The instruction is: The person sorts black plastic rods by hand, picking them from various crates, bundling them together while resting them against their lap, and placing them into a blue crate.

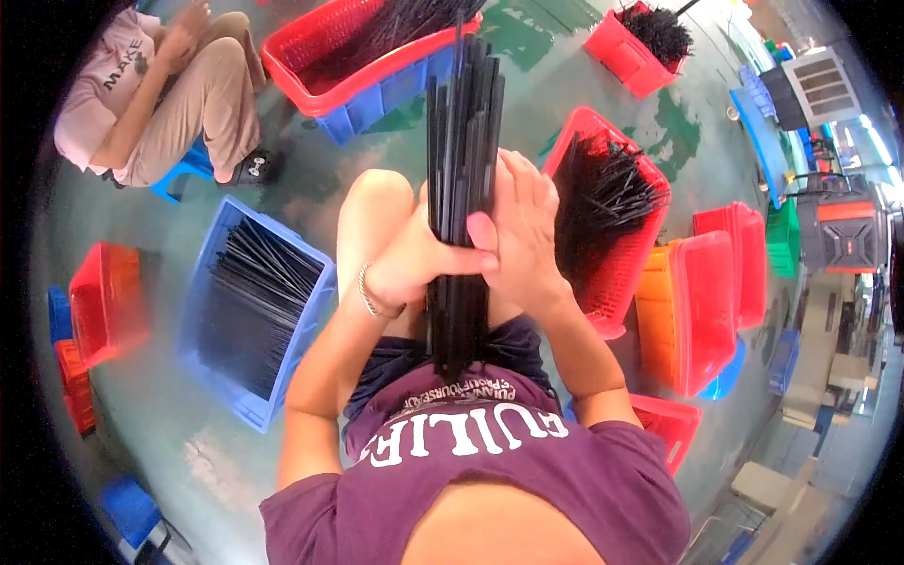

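Note:
Between my two hands stands a bundle of long, thin black strips [463, 122], roughly upright over my lap, their ends uneven at the top. My left hand [428, 250] is closed round its near side, the thumb laid across the strips. From the other side my right hand [523, 221] wraps the same bundle, its thumb meeting the left one. Several matching strips lie lengthwise in a blue crate [325, 273] on my left. To my right, a red basket [659, 212] contains a loose heap of black strips.
Ahead is a red basket [301, 102] of black strips over a blue one. A smaller red crate [617, 56] of dark pieces stands far right. Orange and red crates [664, 320] are stacked at my right. Another person [202, 104] sits on a blue stool at far left.

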Motion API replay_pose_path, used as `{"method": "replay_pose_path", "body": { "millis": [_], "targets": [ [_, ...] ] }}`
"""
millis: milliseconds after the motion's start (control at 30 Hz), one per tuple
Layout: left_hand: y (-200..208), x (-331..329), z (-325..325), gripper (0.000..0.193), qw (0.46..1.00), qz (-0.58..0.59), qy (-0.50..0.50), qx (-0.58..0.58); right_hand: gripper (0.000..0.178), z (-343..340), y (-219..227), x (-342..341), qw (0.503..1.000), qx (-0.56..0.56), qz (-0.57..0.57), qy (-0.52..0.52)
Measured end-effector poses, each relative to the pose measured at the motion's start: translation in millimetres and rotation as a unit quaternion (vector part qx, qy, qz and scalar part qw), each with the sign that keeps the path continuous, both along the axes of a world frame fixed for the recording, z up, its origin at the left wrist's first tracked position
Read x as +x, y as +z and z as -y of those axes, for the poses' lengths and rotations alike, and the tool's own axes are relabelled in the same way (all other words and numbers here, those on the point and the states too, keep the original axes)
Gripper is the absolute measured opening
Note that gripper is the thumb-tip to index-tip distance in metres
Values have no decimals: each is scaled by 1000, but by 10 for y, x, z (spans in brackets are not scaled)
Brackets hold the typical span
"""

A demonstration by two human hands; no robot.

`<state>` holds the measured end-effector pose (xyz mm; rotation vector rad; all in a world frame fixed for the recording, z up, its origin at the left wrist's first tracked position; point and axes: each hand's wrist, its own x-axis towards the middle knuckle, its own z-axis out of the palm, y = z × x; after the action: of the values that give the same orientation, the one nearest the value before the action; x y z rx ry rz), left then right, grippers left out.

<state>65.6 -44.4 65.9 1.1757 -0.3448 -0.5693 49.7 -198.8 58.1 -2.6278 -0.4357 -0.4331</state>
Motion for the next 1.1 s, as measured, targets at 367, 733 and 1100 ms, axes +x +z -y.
{"method": "replay_pose_path", "body": {
  "millis": [367,733,1100],
  "targets": [
    [-418,-339,-372,65,975,-184,14,-125,39,-66,570,792,956,124,134,230],
    [-338,-377,-309,56,973,-142,-8,-180,61,-462,503,932,761,56,-419,491],
    [-234,-104,-335,30,987,-99,95,-88,38,-408,194,656,825,428,-205,309]
  ]
}}
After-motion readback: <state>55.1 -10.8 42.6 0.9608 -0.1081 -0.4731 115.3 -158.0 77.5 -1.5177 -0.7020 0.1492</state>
